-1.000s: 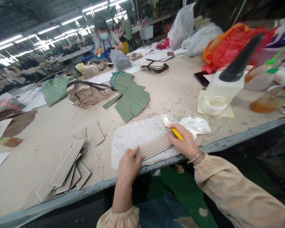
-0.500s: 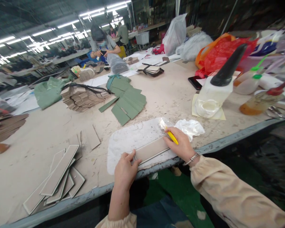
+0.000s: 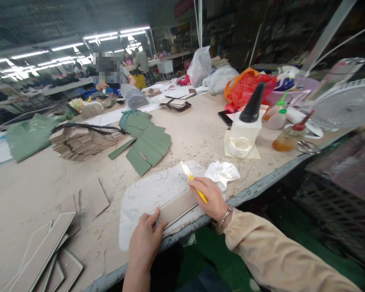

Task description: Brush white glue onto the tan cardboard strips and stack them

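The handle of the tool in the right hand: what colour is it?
The handle is yellow, seen best in the head view.

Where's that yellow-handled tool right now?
In the head view, the yellow-handled tool is a little right of centre, held in the person's right hand, just left of the crumpled white sheet.

A hand could pass over the bare tabletop (image 3: 197,125) between the green pieces (image 3: 150,146) and the white container (image 3: 246,127). A crumpled white sheet (image 3: 221,172) obstructs the space just beyond the right hand (image 3: 209,198); piled panels (image 3: 45,253) obstruct the far left.
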`<move>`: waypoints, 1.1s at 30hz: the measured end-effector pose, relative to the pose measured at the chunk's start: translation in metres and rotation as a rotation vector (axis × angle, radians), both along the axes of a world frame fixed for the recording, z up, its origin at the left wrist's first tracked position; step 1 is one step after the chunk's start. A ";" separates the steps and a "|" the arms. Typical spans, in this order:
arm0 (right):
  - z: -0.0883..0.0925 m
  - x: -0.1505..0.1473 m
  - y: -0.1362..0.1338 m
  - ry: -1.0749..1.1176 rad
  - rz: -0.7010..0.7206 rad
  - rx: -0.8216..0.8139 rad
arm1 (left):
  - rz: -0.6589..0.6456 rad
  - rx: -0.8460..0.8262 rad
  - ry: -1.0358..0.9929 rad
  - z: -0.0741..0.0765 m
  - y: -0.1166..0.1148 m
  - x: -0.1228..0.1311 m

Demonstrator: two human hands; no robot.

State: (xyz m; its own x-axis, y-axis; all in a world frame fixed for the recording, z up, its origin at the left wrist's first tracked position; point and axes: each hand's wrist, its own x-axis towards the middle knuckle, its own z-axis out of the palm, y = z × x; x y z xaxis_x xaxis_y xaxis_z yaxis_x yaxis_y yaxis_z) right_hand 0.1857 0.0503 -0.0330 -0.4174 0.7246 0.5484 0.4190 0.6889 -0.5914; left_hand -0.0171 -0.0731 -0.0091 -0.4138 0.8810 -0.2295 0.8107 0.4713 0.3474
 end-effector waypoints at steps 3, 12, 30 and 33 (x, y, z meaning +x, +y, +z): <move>-0.002 -0.009 -0.014 -0.053 0.159 0.047 | -0.016 0.023 0.006 -0.004 0.000 -0.002; -0.003 -0.020 -0.038 -0.166 0.328 0.152 | -0.021 0.039 0.016 -0.005 0.000 -0.002; -0.005 -0.006 -0.032 -0.403 0.260 0.057 | -0.018 -0.016 0.010 0.000 0.002 0.002; -0.012 0.005 -0.028 -0.430 0.202 0.064 | 0.001 0.007 0.013 0.003 -0.002 0.004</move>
State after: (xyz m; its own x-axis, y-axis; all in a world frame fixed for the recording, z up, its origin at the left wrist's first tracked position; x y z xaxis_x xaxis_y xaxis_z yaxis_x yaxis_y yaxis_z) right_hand 0.1910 0.0225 -0.0449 -0.7455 0.5759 0.3354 0.4703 0.8112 -0.3476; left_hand -0.0128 -0.0752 -0.0065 -0.4176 0.8821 -0.2181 0.8147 0.4698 0.3400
